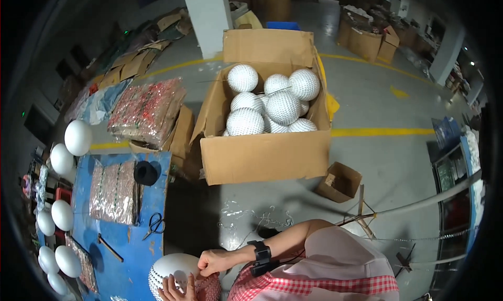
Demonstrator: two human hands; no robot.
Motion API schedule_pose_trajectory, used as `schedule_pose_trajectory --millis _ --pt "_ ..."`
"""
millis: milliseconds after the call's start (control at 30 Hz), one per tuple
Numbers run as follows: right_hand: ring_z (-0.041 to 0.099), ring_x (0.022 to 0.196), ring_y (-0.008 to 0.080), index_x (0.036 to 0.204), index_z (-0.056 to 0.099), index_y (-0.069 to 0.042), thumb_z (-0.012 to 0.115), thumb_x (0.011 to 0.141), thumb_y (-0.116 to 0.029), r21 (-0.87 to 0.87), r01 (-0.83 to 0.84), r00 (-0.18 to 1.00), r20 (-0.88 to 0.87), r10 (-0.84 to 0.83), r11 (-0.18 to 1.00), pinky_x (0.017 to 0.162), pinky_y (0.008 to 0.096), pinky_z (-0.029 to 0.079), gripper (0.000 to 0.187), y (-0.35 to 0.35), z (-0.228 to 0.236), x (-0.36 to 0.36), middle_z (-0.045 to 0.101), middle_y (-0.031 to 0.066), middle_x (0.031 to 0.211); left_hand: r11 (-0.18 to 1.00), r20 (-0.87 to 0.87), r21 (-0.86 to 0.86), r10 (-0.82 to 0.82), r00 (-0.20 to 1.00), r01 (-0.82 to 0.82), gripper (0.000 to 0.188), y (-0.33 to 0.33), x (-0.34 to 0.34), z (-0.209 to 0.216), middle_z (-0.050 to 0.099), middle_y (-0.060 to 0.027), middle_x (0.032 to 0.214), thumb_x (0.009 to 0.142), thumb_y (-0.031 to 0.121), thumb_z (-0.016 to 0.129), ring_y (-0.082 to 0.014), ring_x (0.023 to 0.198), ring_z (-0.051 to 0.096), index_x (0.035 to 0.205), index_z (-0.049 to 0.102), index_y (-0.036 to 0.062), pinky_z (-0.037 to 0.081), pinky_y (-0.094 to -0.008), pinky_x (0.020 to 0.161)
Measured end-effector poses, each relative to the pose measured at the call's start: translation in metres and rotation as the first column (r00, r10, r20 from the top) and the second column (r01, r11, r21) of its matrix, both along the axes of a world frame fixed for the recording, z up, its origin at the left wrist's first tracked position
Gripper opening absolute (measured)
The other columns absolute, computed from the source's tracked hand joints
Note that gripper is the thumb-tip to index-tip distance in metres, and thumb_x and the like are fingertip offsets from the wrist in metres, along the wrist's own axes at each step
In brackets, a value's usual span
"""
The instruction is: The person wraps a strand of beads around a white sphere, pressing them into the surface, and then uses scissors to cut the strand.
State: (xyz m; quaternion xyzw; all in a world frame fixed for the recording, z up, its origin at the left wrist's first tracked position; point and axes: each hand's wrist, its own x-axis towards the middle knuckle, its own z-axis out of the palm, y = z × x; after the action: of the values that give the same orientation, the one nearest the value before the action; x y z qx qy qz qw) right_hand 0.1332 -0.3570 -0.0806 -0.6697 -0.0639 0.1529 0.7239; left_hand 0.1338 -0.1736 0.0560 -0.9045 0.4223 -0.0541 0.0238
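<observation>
A large white ball point(175, 264) sits at the lower edge, in front of my body. Rows of small silvery beads cover its left and lower side, while its top is smooth and bare. My left hand point(179, 291) holds the ball from the near side, its fingers spread over the surface. At the ball's right side, my right hand point(214, 262) is closed, with thumb and fingertips pinched close to the surface. Whatever lies in that pinch is too small to make out. A black band with a small box point(261, 256) circles my right wrist.
An open cardboard box point(264, 159) full of bead-covered balls point(283, 107) stands ahead. The blue table point(105, 269) at left carries scissors point(154, 226), a black roll point(145, 173) and bagged bead strands point(112, 193). Bare white balls point(68, 262) line its far left. A small carton point(339, 182) stands right.
</observation>
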Motion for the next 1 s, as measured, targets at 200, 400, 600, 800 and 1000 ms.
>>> schedule_pose_trajectory --millis 200,400,600,800,1000 --pt "0.064 0.054 0.0118 0.063 0.06 -0.001 0.065 0.088 -0.023 0.218 0.007 0.996 -0.087 0.012 0.976 0.05 0.0257 0.049 0.034 0.002 0.008 -0.007 0.062 0.0046 0.058 0.994 0.111 -0.009 -0.108 0.988 0.11 0.048 0.011 0.012 -0.009 0.052 -0.0176 0.134 0.082 0.038 0.067 -0.037 0.128 0.045 0.128 0.063 0.0291 0.03 -0.0555 0.107" --pt "0.063 0.053 0.012 0.063 0.06 -0.001 0.064 0.089 -0.023 0.17 0.043 0.996 -0.082 -0.03 0.984 0.048 0.0253 0.048 0.034 0.004 0.023 -0.02 0.062 0.0049 0.059 0.986 0.128 -0.063 -0.148 0.981 0.157 0.047 0.019 0.012 -0.002 0.054 -0.0164 0.133 0.082 0.037 0.068 -0.0373 0.124 0.047 0.128 0.063 0.0291 0.033 -0.0547 0.104" --pt "0.062 0.054 0.012 0.067 0.062 0.0 0.063 0.091 -0.025 0.198 0.047 0.996 -0.078 -0.032 0.979 0.048 0.0246 0.047 0.034 0.013 0.03 -0.029 0.062 0.0054 0.06 0.97 0.089 -0.179 -0.154 0.984 0.167 0.049 0.028 0.005 0.009 0.056 -0.0172 0.129 0.081 0.032 0.072 -0.0362 0.121 0.05 0.128 0.063 0.0222 0.034 -0.0544 0.103" --pt "0.062 0.053 0.013 0.071 0.062 0.001 0.062 0.091 -0.024 0.157 0.087 0.996 -0.042 -0.081 0.984 0.046 0.024 0.047 0.032 0.024 0.038 -0.033 0.063 0.0063 0.061 0.927 -0.061 -0.322 -0.223 0.973 0.192 0.042 0.046 0.01 0.007 0.057 -0.0203 0.125 0.082 0.009 0.064 -0.0386 0.117 0.053 0.124 0.064 0.0129 0.038 -0.0523 0.1" --pt "0.063 0.052 0.013 0.069 0.062 0.001 0.063 0.088 -0.022 0.117 0.174 0.984 -0.07 -0.167 0.978 0.043 0.0239 0.047 0.03 0.033 0.038 -0.035 0.063 0.0066 0.06 0.916 0.102 -0.306 -0.24 0.965 0.26 0.043 0.035 -0.009 0.015 0.059 -0.0157 0.121 0.08 0.019 0.069 -0.0383 0.111 0.055 0.123 0.064 0.0141 0.039 -0.0505 0.097"
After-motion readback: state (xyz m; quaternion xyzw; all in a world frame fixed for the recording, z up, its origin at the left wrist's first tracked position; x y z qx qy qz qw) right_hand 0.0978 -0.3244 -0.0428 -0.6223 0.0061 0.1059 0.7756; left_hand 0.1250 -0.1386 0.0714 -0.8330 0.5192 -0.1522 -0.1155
